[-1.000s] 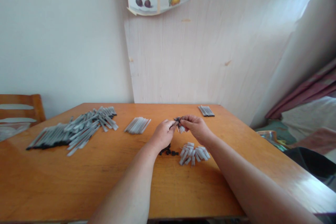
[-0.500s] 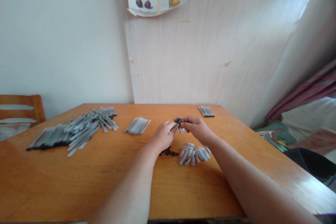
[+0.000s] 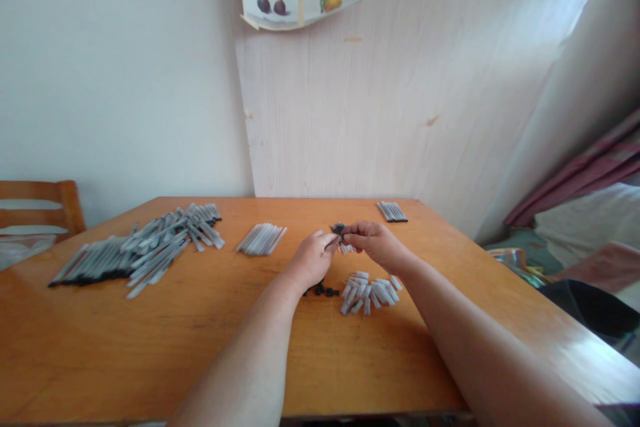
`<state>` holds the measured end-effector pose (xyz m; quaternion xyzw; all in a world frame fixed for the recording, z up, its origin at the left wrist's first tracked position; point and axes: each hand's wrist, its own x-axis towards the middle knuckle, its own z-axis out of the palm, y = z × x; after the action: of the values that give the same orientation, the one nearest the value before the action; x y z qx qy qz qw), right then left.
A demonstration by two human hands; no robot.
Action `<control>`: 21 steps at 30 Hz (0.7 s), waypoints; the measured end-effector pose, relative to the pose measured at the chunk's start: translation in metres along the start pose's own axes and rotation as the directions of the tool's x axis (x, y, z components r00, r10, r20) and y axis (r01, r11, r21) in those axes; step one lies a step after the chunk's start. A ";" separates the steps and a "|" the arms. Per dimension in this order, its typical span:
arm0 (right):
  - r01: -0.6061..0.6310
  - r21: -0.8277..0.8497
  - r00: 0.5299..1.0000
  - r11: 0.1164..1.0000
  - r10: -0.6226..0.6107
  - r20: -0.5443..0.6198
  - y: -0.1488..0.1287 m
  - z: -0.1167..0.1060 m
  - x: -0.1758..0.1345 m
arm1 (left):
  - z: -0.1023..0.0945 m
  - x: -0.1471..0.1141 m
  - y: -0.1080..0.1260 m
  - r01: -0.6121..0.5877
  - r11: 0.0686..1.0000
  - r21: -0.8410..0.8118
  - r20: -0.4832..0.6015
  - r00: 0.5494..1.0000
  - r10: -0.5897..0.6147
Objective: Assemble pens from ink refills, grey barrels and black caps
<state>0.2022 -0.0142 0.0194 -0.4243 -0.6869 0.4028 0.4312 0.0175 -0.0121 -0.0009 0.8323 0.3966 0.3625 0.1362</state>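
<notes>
My left hand [image 3: 314, 256] and my right hand [image 3: 373, 240] meet above the middle of the table, fingertips pinched close together. Between them is a small, dark piece, too small to make out, and the fingers hide most of it. Just behind the fingertips lies a little heap of black parts [image 3: 339, 227], with some pale pieces showing below it. Several short black caps [image 3: 327, 291] lie under my left hand, partly covered by it. Nearer to me, beside my right wrist, is a pile of short clear caps [image 3: 367, 293].
A row of clear tubes [image 3: 262, 239] lies left of my hands. Farther left spreads a large heap of clear, black-ended pen-like tubes [image 3: 165, 243]. A small row of similar tubes [image 3: 393, 211] lies at the back right of the wooden table [image 3: 225, 360]. A chair [image 3: 70, 207] stands at left.
Both hands stay almost in place, fingertips still together. The piles on the table look the same; the view has shifted very slightly.
</notes>
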 end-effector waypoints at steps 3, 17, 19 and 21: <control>-0.006 -0.081 1.000 0.997 0.005 -0.015 0.001 0.000 0.000 | 0.000 -0.001 0.000 -0.006 1.000 0.003 0.001 1.000 0.006; 0.075 -0.349 0.995 0.934 -0.090 -0.029 0.008 0.003 0.002 | 0.002 0.000 0.007 -0.011 0.999 -0.044 0.027 1.000 0.012; 0.080 -0.323 0.994 0.943 -0.098 -0.041 0.007 0.002 0.002 | 0.002 0.000 0.005 -0.017 0.999 -0.044 0.023 1.000 0.018; 0.099 -0.316 0.991 0.944 -0.122 -0.053 0.006 0.000 0.001 | 0.002 0.000 0.004 -0.018 0.999 -0.042 0.013 1.000 0.018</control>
<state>0.2035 -0.0111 0.0142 -0.4621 -0.7487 0.2489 0.4049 0.0207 -0.0148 -0.0001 0.8352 0.3805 0.3665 0.1529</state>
